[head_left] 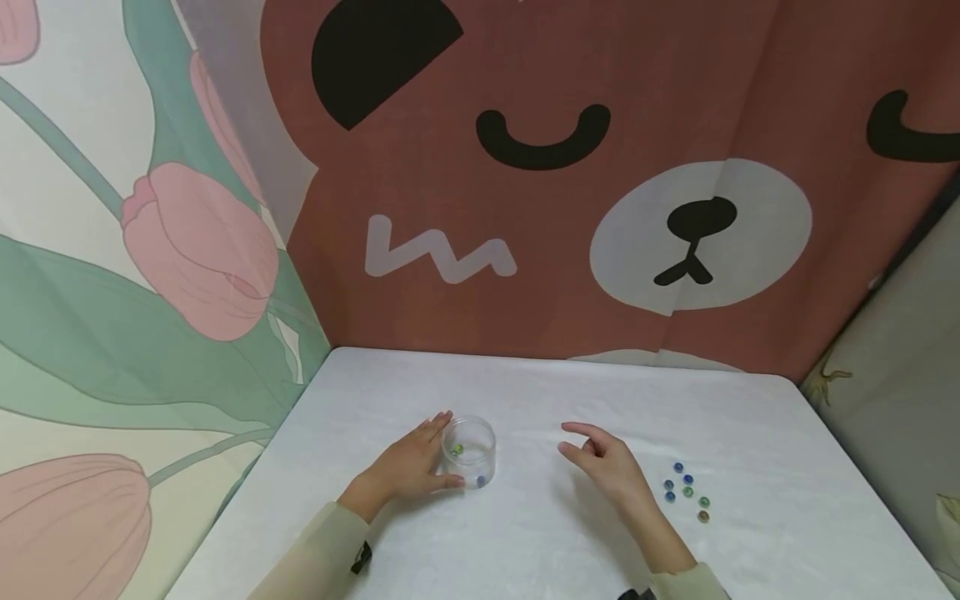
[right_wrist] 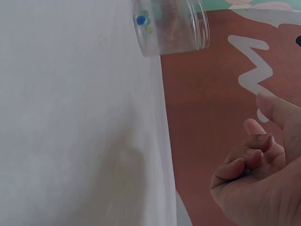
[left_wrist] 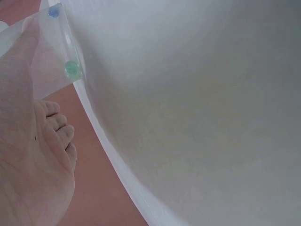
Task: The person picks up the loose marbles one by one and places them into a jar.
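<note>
A clear round jar (head_left: 480, 450) stands on the white table, with a few glass marbles at its bottom. My left hand (head_left: 408, 462) holds it from the left, thumb along the near side and fingers at the far side. Green (left_wrist: 72, 69) and blue (left_wrist: 54, 11) marbles show through the wall in the left wrist view. To the right of the jar, apart from it, my right hand (head_left: 607, 467) hovers with thumb and index finger spread. Its other fingers (right_wrist: 230, 169) are curled. Between them is a small dark spot; whether it is a marble, I cannot tell.
Several loose marbles (head_left: 687, 492), blue, green and brownish, lie on the table (head_left: 780, 450) to the right of my right hand. A reddish-brown bear-print curtain (head_left: 465, 325) hangs behind the table's far edge, and a tulip-print curtain (head_left: 202, 258) hangs along its left side.
</note>
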Demonstrator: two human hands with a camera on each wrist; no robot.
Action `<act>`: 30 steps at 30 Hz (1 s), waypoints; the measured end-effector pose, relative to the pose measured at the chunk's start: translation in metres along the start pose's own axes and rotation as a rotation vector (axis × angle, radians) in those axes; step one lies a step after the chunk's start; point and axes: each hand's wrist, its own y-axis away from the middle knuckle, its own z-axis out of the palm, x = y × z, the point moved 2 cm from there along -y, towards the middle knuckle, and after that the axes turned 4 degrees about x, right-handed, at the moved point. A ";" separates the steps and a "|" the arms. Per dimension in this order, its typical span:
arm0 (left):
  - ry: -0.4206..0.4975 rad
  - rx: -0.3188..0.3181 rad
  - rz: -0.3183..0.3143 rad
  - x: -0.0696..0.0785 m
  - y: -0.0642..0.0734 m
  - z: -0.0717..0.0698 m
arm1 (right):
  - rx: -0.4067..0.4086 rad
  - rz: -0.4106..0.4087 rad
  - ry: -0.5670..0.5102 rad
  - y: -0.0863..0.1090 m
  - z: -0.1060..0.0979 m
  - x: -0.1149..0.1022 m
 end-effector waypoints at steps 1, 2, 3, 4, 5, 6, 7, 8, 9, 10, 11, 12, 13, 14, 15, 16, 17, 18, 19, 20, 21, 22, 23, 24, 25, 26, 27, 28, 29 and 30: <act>-0.001 -0.001 -0.002 0.000 0.000 0.000 | 0.003 -0.001 0.006 0.000 -0.001 0.002; 0.001 -0.002 -0.004 0.000 0.000 0.000 | 0.003 -0.003 0.008 0.000 -0.002 0.004; 0.004 -0.002 -0.004 0.000 0.000 0.000 | 0.003 -0.005 0.010 0.001 -0.004 0.006; 0.002 -0.003 -0.004 0.000 0.001 0.000 | 0.002 -0.006 0.005 0.001 -0.005 0.007; 0.004 -0.003 -0.004 0.000 0.001 0.000 | 0.004 -0.002 0.013 0.002 -0.006 0.009; 0.005 -0.002 -0.002 0.000 0.001 0.000 | 0.003 0.003 0.015 0.003 -0.007 0.010; 0.003 -0.003 -0.001 0.000 0.001 0.000 | 0.000 0.005 0.010 0.004 -0.008 0.012; 0.005 -0.003 -0.002 0.000 0.001 0.000 | -0.003 0.008 0.009 0.005 -0.009 0.013; 0.004 -0.004 -0.002 0.001 0.001 0.000 | -0.002 0.012 0.020 0.006 -0.010 0.014; 0.002 -0.004 -0.001 0.001 0.001 -0.001 | 0.000 0.020 0.025 0.007 -0.011 0.015; 0.002 -0.004 -0.001 0.001 0.001 -0.001 | 0.000 0.026 0.028 0.007 -0.013 0.016; 0.000 -0.005 0.000 0.001 0.001 -0.002 | 0.001 0.029 0.030 0.008 -0.014 0.016; 0.001 -0.004 0.001 0.001 0.001 -0.002 | 0.003 0.034 0.036 0.008 -0.016 0.017; 0.002 -0.004 0.003 0.002 0.001 -0.002 | 0.005 0.039 0.036 0.009 -0.018 0.018; 0.002 -0.002 0.006 0.002 0.001 -0.003 | 0.007 0.043 0.042 0.009 -0.020 0.018; 0.000 -0.001 0.009 0.002 0.001 -0.003 | 0.005 0.045 0.039 0.009 -0.022 0.019; -0.001 0.001 0.012 0.002 0.001 -0.003 | 0.004 0.046 0.040 0.010 -0.024 0.019; 0.001 0.005 0.016 0.001 0.001 -0.003 | 0.002 0.044 0.047 0.010 -0.026 0.020; 0.003 0.008 0.021 0.001 0.001 -0.003 | 0.002 0.048 0.047 0.010 -0.029 0.021; 0.001 0.008 0.022 0.001 0.001 -0.003 | 0.001 0.048 0.050 0.011 -0.031 0.022; 0.000 0.011 0.024 0.001 0.002 -0.003 | 0.001 0.048 0.052 0.011 -0.034 0.022; -0.001 0.013 0.027 0.001 0.002 -0.003 | -0.001 0.048 0.055 0.011 -0.036 0.023; 0.000 0.014 0.029 0.000 0.001 -0.002 | 0.003 0.050 0.062 0.012 -0.039 0.025; 0.001 0.015 0.030 0.000 0.001 -0.002 | 0.001 0.051 0.071 0.012 -0.042 0.026; 0.000 0.015 0.029 0.000 0.001 -0.002 | 0.000 0.051 0.073 0.013 -0.044 0.028; 0.001 0.015 0.027 0.000 0.001 -0.002 | -0.006 0.046 0.078 0.013 -0.047 0.029; 0.000 0.015 0.027 0.000 0.001 -0.002 | -0.011 0.044 0.080 0.014 -0.049 0.030; 0.000 0.017 0.030 0.000 0.001 -0.002 | -0.020 0.043 0.082 0.015 -0.052 0.031; 0.000 0.019 0.030 0.000 0.001 -0.002 | -0.028 0.045 0.087 0.016 -0.054 0.033; 0.000 0.020 0.029 0.000 0.001 -0.002 | -0.041 0.049 0.081 0.017 -0.056 0.034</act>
